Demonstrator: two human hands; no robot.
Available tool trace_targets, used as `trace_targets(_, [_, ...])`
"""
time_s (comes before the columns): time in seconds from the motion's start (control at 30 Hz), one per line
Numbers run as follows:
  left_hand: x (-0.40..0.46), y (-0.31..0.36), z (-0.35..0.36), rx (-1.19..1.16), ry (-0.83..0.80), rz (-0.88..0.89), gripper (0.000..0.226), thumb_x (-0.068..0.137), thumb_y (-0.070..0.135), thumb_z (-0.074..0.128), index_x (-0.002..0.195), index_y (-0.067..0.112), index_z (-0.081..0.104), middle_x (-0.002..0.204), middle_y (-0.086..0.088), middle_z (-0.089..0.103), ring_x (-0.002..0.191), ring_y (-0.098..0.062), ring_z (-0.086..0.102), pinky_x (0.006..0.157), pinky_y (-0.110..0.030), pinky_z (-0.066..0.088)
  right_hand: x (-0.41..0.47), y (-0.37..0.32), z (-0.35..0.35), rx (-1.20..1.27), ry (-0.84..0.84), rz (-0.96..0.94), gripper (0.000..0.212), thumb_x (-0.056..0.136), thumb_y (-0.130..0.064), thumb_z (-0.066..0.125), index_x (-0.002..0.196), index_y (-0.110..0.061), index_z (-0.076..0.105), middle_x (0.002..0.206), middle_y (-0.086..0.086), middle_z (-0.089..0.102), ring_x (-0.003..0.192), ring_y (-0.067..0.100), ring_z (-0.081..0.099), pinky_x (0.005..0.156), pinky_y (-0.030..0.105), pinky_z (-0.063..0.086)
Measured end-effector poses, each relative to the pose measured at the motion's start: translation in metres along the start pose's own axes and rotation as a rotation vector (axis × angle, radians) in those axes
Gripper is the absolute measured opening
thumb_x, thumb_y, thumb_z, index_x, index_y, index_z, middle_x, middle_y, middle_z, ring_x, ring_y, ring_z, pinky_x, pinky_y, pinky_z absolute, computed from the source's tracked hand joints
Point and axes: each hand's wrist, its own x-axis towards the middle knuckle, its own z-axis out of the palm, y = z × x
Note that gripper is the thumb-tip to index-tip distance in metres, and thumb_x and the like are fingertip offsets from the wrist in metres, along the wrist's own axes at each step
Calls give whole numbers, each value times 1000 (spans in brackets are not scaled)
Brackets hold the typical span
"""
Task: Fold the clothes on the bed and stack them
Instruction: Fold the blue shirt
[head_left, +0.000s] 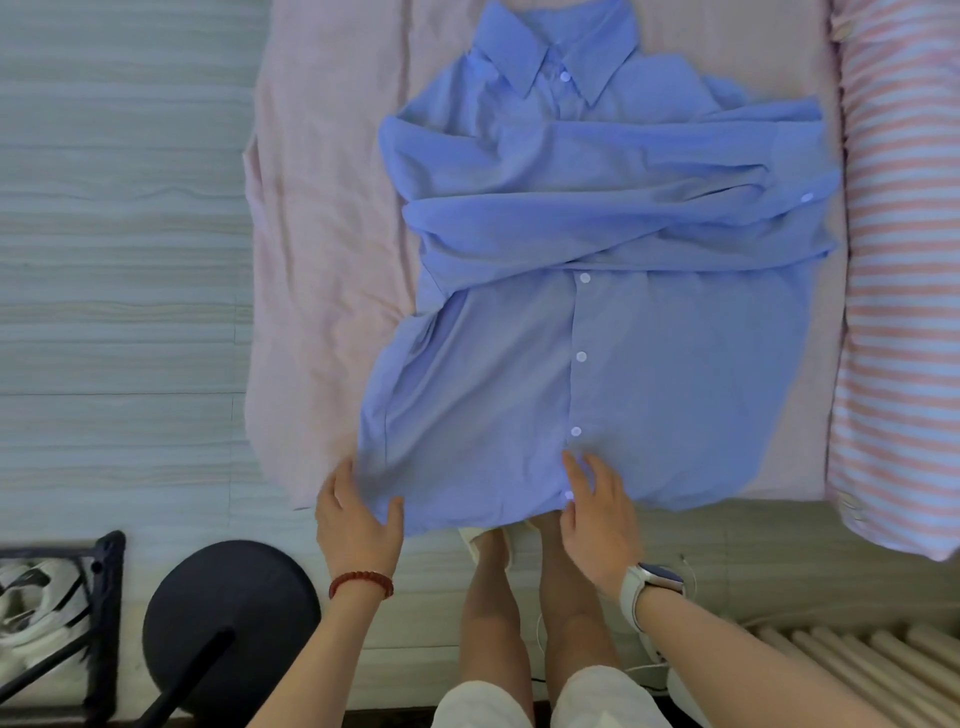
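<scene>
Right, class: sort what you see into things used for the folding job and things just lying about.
Job: blue shirt, left hand, right hand, pink bed sheet.
Lying about: striped duvet, black stool, radiator.

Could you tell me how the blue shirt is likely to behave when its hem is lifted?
The blue shirt is probably floppy: thin cloth, wrinkled, sleeves folded limply across it. It looks light, so the hem should sag between the left hand and right hand, and the sleeves may slide.

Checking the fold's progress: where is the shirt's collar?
Head view: the collar lies at the bed's far end, top centre, left of the striped duvet.
</scene>
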Motion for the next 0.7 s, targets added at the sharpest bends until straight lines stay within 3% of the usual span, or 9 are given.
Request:
trace_targets(0.07, [-5,13,4,190,59,248,76,74,13,75,140,4,38,143,-27,34,132,-46,31,101,-56,33,-1,8,3,-132,-163,-79,59,95,-22,37,149,-21,14,157,8,-6,144,29,2,113,36,20])
trace_targets(0.13, [-7,31,11,403,-20,488,72,77,19,72,141,11,39,149,-24,25,137,-47,19,104,-59,27,-2,11,0,-194,-347,-175,52,96,-25,35,147,-21,23,157,6,-14,145,27,-6,113,37,21])
trace_targets(0.23, [-2,58,21,715,-312,506,64,95,38,44,149,25,13,157,-9,-7,143,-32,-10,114,-51,7,1,9,-21,-40,-459,-153,43,97,-22,35,140,-17,38,153,5,24,138,23,25,106,32,32])
trace_targets(0.27, [1,67,23,759,-367,464,61,96,41,38,149,26,10,157,-5,-10,144,-27,-9,115,-48,8,2,9,-30,17,-429,-145,41,97,-20,36,137,-16,42,147,5,36,133,23,34,103,32,34])
trace_targets(0.33, [7,90,21,718,-374,396,54,97,40,36,145,23,22,156,-5,6,143,-22,9,112,-42,17,7,10,-52,96,-313,-140,41,96,-18,37,136,-17,43,141,2,43,128,22,38,102,33,34])
trace_targets(0.43, [19,134,11,577,-204,466,42,95,37,41,134,19,43,144,-3,34,130,-22,34,101,-37,29,24,16,-96,166,-132,-161,42,96,-15,39,138,-18,41,141,0,41,126,22,39,101,33,33])
trace_targets(0.53, [45,185,-5,460,-81,535,39,93,29,48,129,13,49,139,-9,40,125,-29,38,98,-42,32,56,28,-150,170,37,-156,42,97,-13,39,138,-14,41,140,5,42,125,25,40,102,35,33])
trace_targets(0.7, [116,262,-23,416,34,490,45,93,23,50,136,12,43,147,-10,32,133,-30,29,101,-46,32,130,56,-236,88,248,-128,43,95,-11,41,139,-10,40,137,10,45,125,29,39,100,39,34])
